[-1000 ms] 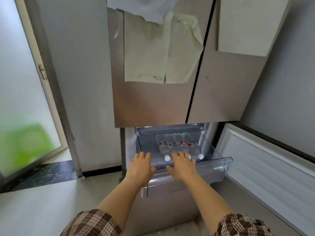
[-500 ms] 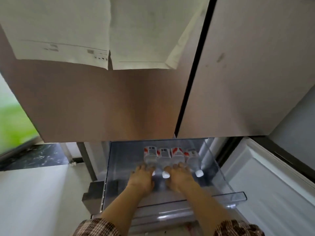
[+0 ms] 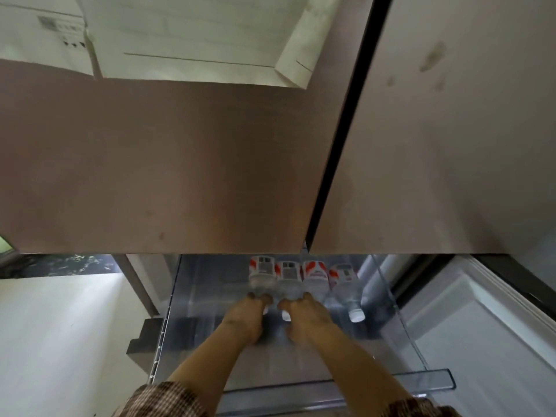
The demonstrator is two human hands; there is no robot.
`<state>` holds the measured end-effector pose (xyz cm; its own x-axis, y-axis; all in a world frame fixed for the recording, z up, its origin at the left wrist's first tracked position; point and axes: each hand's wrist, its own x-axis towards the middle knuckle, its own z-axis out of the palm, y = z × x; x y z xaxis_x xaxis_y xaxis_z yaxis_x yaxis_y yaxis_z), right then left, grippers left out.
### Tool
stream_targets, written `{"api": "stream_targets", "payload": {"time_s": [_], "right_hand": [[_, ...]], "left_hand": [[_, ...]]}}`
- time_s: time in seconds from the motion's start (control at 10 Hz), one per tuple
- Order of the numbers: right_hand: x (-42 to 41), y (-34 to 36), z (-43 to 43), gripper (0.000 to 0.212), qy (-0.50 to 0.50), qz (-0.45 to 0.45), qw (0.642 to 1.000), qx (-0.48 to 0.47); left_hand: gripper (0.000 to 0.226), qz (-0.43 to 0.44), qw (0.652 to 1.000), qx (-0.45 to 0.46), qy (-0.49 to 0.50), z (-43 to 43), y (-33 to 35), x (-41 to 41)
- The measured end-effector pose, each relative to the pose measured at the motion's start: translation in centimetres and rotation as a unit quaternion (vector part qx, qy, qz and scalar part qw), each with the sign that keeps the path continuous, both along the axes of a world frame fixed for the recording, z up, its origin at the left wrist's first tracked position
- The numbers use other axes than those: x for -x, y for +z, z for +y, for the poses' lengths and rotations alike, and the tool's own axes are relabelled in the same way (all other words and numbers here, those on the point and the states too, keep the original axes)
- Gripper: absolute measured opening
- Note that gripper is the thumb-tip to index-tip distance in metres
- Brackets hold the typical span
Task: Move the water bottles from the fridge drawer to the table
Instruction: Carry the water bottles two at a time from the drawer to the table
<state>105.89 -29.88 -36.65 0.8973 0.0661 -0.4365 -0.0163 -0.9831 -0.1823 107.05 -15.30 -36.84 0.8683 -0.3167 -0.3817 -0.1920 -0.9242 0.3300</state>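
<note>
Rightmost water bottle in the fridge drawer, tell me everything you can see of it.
The rightmost water bottle is clear plastic with a red-and-white label and a white cap. It lies on its side in the clear drawer, cap toward the camera, close beside the next bottle. The left hand and right hand do not touch it.

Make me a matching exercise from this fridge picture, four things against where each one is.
Things: 1 left hand; 2 right hand; 3 rightmost bottle; 4 papers.
Places: A on the fridge door; B untouched in the drawer; C gripping the leftmost bottle; D gripping the third bottle from the left.
Pairs: 1-C, 2-D, 3-B, 4-A.
</note>
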Motion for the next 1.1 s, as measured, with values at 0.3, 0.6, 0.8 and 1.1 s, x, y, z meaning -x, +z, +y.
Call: {"api": "stream_targets", "payload": {"time_s": [0.3, 0.6, 0.8, 1.1], "right_hand": [[1.8, 2.8, -0.3, 0.035, 0.027, -0.099, 0.993, -0.057], [4.6, 7.6, 1.8, 0.029, 0.086, -0.297, 0.947, -0.088], [7.1, 11.0, 3.8, 0.019, 0.041, -0.312, 0.936, -0.160], [13.3, 19.6, 10.4, 0.030, 0.067, -0.295, 0.926, -0.225]], "left_hand": [[0.034, -0.084, 0.996, -0.025, 0.007, 3.0, 2.4, 2.2], [0.042, -0.220, 0.974, -0.035, 0.031, 3.7, 8.6, 5.2], [0.033, -0.251, 0.963, 0.078, 0.054, 7.0, 11.1, 8.2], [0.033, -0.357, 0.915, 0.150, 0.109, 16.2, 17.1, 17.0]]}}
